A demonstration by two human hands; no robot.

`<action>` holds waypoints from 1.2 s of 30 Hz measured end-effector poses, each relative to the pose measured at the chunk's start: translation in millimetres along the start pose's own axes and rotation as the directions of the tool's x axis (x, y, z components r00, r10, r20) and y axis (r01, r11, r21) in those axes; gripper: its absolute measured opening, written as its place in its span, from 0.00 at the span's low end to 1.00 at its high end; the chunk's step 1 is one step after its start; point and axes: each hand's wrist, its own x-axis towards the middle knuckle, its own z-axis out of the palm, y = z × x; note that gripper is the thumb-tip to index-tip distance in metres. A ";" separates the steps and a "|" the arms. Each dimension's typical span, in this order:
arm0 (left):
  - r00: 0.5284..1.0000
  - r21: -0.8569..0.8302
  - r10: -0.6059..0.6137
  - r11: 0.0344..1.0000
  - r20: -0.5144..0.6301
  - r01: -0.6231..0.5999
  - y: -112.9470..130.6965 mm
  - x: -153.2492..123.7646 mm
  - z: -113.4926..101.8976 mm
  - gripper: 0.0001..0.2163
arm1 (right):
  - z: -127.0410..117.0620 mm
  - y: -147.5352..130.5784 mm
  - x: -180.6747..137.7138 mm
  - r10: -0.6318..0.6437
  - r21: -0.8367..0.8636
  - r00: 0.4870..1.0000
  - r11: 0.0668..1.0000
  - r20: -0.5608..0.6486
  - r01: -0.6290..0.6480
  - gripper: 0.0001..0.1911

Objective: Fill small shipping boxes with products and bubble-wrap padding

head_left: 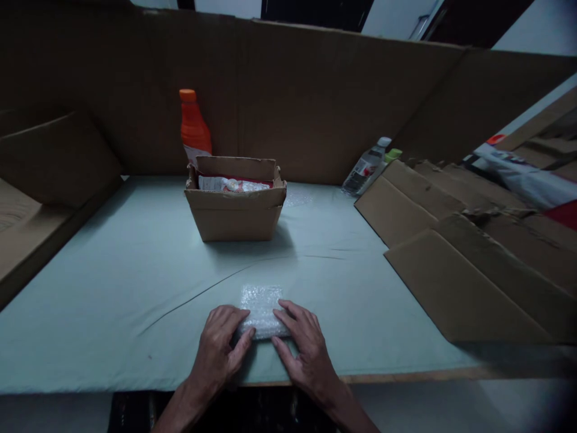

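A piece of clear bubble wrap (pixel 262 308) lies near the front edge of the table, its near part thicker, as if folded or rolled over; whether anything is inside I cannot tell. My left hand (pixel 220 340) grips its left end, thumb at the near edge and fingers on top. At the right end, my right hand (pixel 303 343) holds it the same way, with the thumb low at the near side. Beyond the hands stands an open cardboard box (pixel 237 216) with red and white printed packets (pixel 234 184) in it.
An orange bottle (pixel 195 123) stands behind the box. Clear plastic bottles (pixel 367 165) lean near cardboard boxes (pixel 460 276) on the right. More cardboard (pixel 58 162) is at left, and a tall cardboard wall (pixel 306 102) closes the back. A pale green cloth (pixel 135 258) covers the table.
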 end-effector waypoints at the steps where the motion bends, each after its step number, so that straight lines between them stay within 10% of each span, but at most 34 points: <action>1: 1.000 0.011 -0.003 1.000 0.000 0.003 -1.0 1.6 1.1 0.08 | 0.6 0.0 0.2 -0.004 -0.026 1.000 1.000 -0.004 0.004 0.21; 12: 0.981 -0.070 -0.182 0.982 -0.069 0.177 -2.0 2.5 2.9 0.13 | 6.7 4.3 10.5 -0.035 -0.025 0.998 0.999 0.048 0.037 0.22; 20: 0.876 -0.390 -0.482 0.809 -0.012 0.440 4.2 -18.8 4.9 0.27 | 6.0 2.4 9.6 0.055 0.149 0.998 0.987 0.010 -0.055 0.19; 36: 0.779 -0.642 -0.626 0.615 -0.044 0.458 10.9 -23.2 22.2 0.31 | 9.8 2.3 8.3 0.166 0.221 0.985 0.963 -0.040 -0.153 0.14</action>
